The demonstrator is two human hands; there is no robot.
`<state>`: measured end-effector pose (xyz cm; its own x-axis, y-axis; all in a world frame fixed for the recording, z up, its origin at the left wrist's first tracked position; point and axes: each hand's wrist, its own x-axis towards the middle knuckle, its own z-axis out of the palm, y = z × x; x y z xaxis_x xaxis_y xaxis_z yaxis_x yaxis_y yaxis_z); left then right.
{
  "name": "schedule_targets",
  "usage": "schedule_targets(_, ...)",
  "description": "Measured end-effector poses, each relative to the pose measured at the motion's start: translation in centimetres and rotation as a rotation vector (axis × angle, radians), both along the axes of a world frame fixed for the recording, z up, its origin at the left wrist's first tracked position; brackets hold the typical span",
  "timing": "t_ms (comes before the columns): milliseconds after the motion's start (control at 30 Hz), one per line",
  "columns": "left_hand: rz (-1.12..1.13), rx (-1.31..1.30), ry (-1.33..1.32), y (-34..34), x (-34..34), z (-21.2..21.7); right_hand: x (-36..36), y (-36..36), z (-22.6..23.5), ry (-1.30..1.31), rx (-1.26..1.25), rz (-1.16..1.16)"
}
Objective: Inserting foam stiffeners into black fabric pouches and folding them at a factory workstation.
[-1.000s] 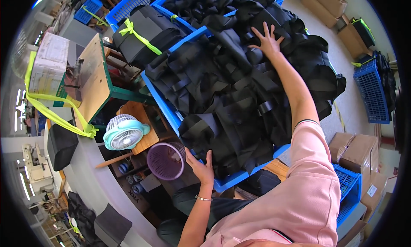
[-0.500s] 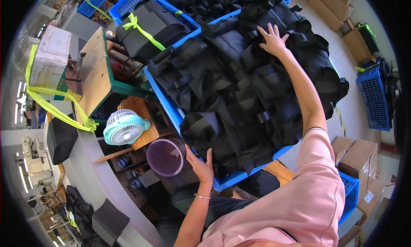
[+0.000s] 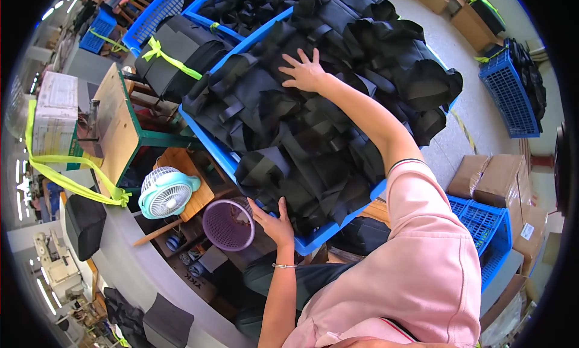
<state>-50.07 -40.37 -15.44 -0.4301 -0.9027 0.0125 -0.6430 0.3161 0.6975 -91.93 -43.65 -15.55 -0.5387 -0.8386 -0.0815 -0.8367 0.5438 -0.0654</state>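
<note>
A large blue crate (image 3: pixel 211 137) is heaped above its rim with black fabric pieces (image 3: pixel 325 167), strap-like loops among them. On the left part of the heap, toward the far side, my right hand (image 3: pixel 306 73) lies flat with its fingers spread. My left hand (image 3: pixel 274 222) is at the crate's near left corner, thumb and fingers stretched apart, against the side of the pile. Neither hand has anything gripped in it. A thin bracelet (image 3: pixel 283 266) circles my left wrist.
Left of the crate are a purple basket (image 3: pixel 226 242), a turquoise and white fan (image 3: pixel 166 197) and a wooden-topped table (image 3: pixel 117 125). Beyond is a bundle of black sheets (image 3: pixel 175 58) tied in yellow-green. Cardboard boxes (image 3: pixel 494 176) and a blue crate (image 3: pixel 509 98) stand at right.
My right hand has moved left across the heap, from its far right part. The whole view has shifted slightly. My left hand stays at the near left corner.
</note>
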Motion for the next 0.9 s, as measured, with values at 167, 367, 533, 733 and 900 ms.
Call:
schedule_targets(167,0.066,-0.011,-0.005,-0.5,1.9,-0.3,8.5,5.7,9.2,0.583,-0.389,-0.236)
schedule_targets(367,0.006,-0.079,-0.013,0.0,1.1,-0.8,-0.6,25.2,4.1,0.482,-0.018,-0.803)
schedule_targets(533,0.032,-0.066,-0.048,0.2,1.1,-0.3,-6.8,31.0,0.3,0.326,-0.031,-0.750)
schedule_targets(733,0.025,-0.092,-0.065,0.2,0.8,-0.3,-9.8,32.4,-1.4,0.055,0.136,-0.722)
schedule_targets(900,0.031,-0.076,-0.034,0.3,0.3,-0.1,-7.7,33.3,2.0,0.246,-0.097,-0.696)
